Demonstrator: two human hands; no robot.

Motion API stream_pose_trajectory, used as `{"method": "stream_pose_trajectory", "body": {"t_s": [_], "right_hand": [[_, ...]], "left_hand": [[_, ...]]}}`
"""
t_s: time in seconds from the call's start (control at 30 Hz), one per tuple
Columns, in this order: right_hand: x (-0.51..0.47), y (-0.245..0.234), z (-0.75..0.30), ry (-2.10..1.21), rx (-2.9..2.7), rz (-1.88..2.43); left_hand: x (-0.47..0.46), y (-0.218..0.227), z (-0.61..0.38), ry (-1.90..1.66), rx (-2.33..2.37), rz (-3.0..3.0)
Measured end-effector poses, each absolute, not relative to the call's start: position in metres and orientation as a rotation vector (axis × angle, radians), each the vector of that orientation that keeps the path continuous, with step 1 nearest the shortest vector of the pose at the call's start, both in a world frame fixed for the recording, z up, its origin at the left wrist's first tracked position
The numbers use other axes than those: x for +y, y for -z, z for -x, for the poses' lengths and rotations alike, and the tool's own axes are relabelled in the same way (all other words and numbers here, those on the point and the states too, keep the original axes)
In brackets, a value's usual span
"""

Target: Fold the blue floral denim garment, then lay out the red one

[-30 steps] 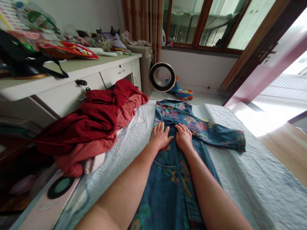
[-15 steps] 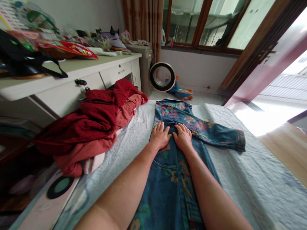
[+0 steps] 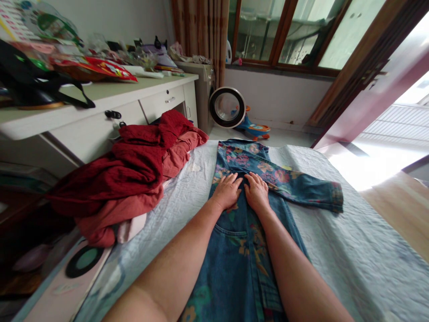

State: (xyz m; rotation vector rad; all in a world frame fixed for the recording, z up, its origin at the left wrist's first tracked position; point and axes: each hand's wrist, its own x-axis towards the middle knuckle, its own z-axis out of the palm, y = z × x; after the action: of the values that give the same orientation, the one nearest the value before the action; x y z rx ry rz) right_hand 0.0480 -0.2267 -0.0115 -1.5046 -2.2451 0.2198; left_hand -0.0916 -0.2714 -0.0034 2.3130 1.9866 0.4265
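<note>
L hand fingers were lightly spread, nearly straight, laid on the cloth w/ no pinch or grip visible; its thumb pointed twd the other hand. R hand fingers were much the same, a bit closer together, palm down, nothing visibly gripped; couldn't tell what the undersides did. Both hands sat side by side, a narrow gap b/w them, on the blue floral denim garment, approx mid-length, just below where its sleeve crossed.

The garment lay lengthwise on the pale quilted bed cover, far end near the bed's far edge, near part running down b/w the forearms & out of frame at the bottom. Sleeve ran out to the R, cuff resting on the cover. A curved pocket seam showed just below the L hand.

Left of it, well apart, was a heap of red cloth, dk red over lighter red. Nearer on that side: a pink panel w/ a black ring.

Beyond the heap stood a white desk, cluttered, incl. a red packet. Past the desk: an appliance w/ its round door swung out, a blue-&-orange toy on the floor next to it, a brown curtain & a window. Far R, a pink door stood open to bright light.
</note>
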Motion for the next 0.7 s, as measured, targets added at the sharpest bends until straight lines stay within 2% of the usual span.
{"method": "stream_pose_trajectory", "body": {"t_s": [0.7], "right_hand": [[-0.2277, 0.0088, -0.0469, -0.223, -2.236, 1.517]], "left_hand": [[-0.2737, 0.0009, 0.0908, -0.346, 1.962, -2.257]]}}
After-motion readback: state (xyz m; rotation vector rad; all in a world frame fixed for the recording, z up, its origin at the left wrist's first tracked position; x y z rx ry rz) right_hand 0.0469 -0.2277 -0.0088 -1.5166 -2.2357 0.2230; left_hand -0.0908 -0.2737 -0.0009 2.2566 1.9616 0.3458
